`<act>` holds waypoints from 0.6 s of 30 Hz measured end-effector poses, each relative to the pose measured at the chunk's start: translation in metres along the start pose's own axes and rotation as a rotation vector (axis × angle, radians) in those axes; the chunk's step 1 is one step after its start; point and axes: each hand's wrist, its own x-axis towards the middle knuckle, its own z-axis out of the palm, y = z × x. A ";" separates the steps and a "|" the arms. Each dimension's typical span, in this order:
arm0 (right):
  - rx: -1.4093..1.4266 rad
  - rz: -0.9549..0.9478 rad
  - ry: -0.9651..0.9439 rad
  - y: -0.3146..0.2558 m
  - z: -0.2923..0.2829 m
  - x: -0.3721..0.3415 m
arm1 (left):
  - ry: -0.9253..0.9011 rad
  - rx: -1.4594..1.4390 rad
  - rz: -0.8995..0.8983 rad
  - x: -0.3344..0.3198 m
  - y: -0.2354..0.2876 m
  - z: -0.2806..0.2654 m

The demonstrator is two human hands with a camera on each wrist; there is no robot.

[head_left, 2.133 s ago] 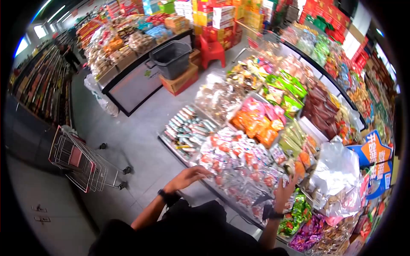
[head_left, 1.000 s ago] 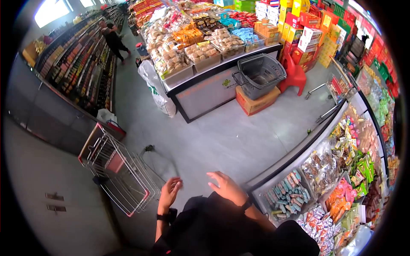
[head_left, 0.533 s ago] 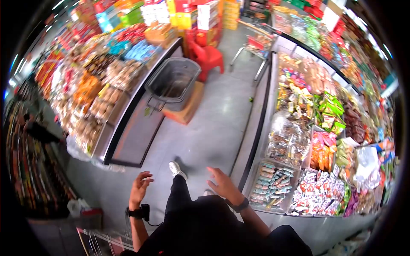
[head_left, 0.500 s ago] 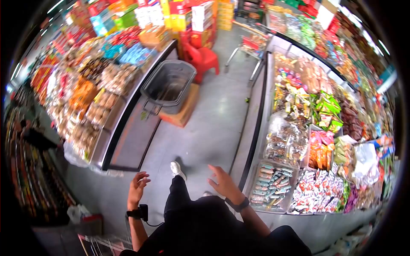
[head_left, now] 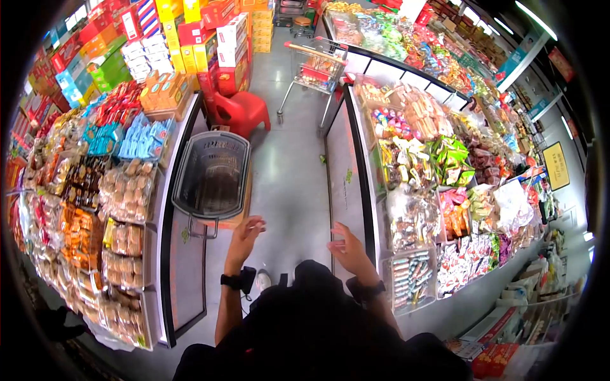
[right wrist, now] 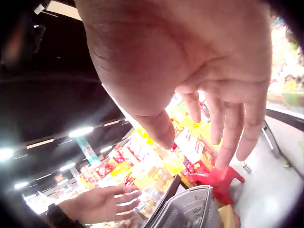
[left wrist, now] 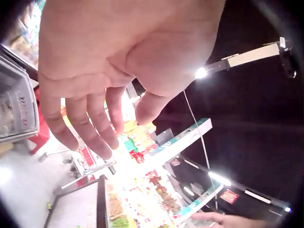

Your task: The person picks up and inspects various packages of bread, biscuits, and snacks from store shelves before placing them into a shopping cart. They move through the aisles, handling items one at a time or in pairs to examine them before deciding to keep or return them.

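- Both hands hang out over the aisle, well apart: left hand [head_left: 243, 241] with its fingers loosely bent and spread, gripping nothing; right hand [head_left: 353, 254] much the same, fingers part-curled, palm free.
- Just beyond the left hand sits the grey shopping basket [head_left: 219, 147], mouth up, its wire handle [head_left: 203, 233] hanging off the near end, close by those fingers; whether they touch, I can't tell.
- Under that basket, a cardboard box [head_left: 232, 220], orange-brown edge peeping out ahead of the left hand.
- Farther on past the left hand, a red plastic chair [head_left: 244, 113], with stacked cartons [head_left: 232, 57] behind it.
- Straight out between the hands runs the grey floor [head_left: 286, 178], and at its far end stands a wire shopping cart [head_left: 316, 75].
- Off to the left hand's outer side, one bench [head_left: 188, 267] piled with packets, bagged round cakes [head_left: 124, 244] among them, blue packets [head_left: 149, 136] farther off.
- Right hand has the other bench [head_left: 348, 146] just beside it; blue-wrapped sweets [head_left: 412, 279] fill a clear tray outward of it, with orange packets [head_left: 454, 219] and green packets [head_left: 451, 162] farther out.
- Dark straps [head_left: 365, 291] circle both wrists; a white shoe [head_left: 263, 279] shows below the left hand.
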 end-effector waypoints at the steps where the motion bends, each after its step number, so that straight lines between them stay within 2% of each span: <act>1: -0.022 0.083 0.034 0.010 -0.002 0.009 | -0.006 -0.005 0.004 0.022 0.008 0.006; 2: -0.041 0.164 0.065 0.019 -0.005 0.019 | -0.056 -0.047 0.014 0.045 0.016 0.013; 4: -0.094 0.170 0.107 0.039 -0.010 0.043 | -0.102 -0.075 0.021 0.082 0.021 0.021; 6: -0.109 0.234 0.115 0.058 -0.012 0.076 | -0.167 -0.018 0.135 0.119 0.022 0.025; 8: -0.090 0.274 0.108 0.069 -0.016 0.117 | -0.189 -0.023 0.095 0.150 0.017 0.025; 10: -0.069 0.184 0.062 0.079 -0.023 0.156 | -0.151 -0.108 -0.056 0.178 0.004 0.017; 11: -0.021 0.104 0.078 0.084 -0.027 0.177 | -0.130 0.040 -0.051 0.193 -0.008 0.009; 13: -0.014 0.095 0.045 0.082 -0.045 0.220 | -0.064 0.019 -0.119 0.213 -0.012 -0.004; 15: 0.001 0.041 0.009 0.090 -0.071 0.266 | -0.003 0.004 -0.187 0.239 0.001 -0.006; 17: 0.205 0.018 -0.073 0.074 -0.109 0.314 | 0.040 0.099 -0.087 0.265 0.061 -0.005; 18: 0.298 -0.079 -0.074 0.057 -0.128 0.337 | 0.052 0.163 0.004 0.283 0.095 -0.002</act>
